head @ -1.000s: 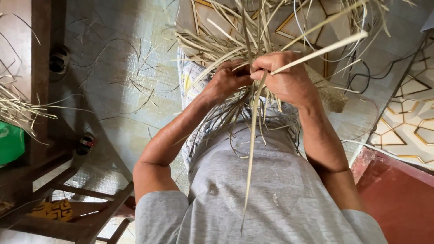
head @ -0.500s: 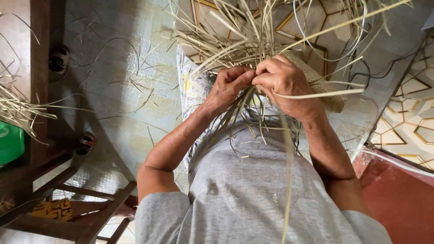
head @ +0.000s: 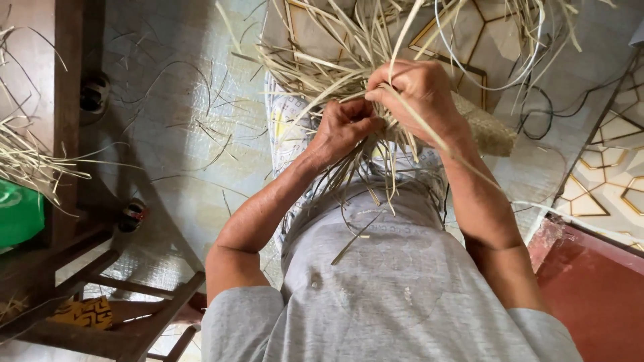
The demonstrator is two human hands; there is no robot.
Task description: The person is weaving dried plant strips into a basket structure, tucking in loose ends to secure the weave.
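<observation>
Your left hand [head: 345, 127] and right hand [head: 419, 94] both grip the pale, flat woven straw strips [head: 322, 67]; the long strip that stuck out sideways now trails below your right hand.

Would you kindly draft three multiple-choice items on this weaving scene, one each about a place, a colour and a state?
1. Where does the bright green object lie?
A. at the left edge of the view
B. on the person's lap
C. on the red floor at the right

2. What colour is the person's short-sleeved shirt?
A. blue
B. grey
C. yellow

3. How do the hands stand?
A. both hang free
B. only one grips
C. both are closed on the pale dried straw strips

Key: 1 A, it sits beside the dark wooden furniture. 2 B, the cloth is plain grey. 3 C, the left hand and the right hand each clasp strands.
</observation>
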